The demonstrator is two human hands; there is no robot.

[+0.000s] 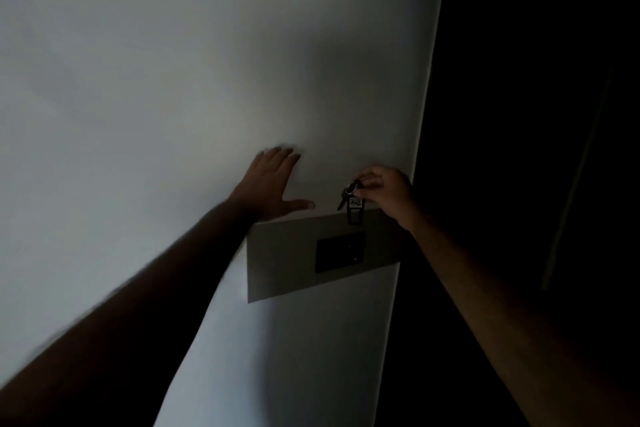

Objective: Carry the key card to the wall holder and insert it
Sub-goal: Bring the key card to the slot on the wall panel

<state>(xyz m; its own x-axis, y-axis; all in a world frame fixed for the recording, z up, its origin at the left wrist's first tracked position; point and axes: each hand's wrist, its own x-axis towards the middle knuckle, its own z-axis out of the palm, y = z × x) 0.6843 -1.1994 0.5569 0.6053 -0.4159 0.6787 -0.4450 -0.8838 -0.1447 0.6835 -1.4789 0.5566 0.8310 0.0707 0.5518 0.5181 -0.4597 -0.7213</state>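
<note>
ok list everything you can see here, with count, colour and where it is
wall: one, white, fills the left and centre
plate: one, grey, flat on the wall near its right edge
holder: one, black with a small red light, set in the plate
key tag: one, black with a white label, hanging at the plate's top edge above the holder
keys: count unclear, dark, on a ring beside the tag
doorway: one, black, right of the wall; too dark to see into
left hand: one, open, flat on the wall above the plate's left corner
right hand: one, pinching the ring
</note>
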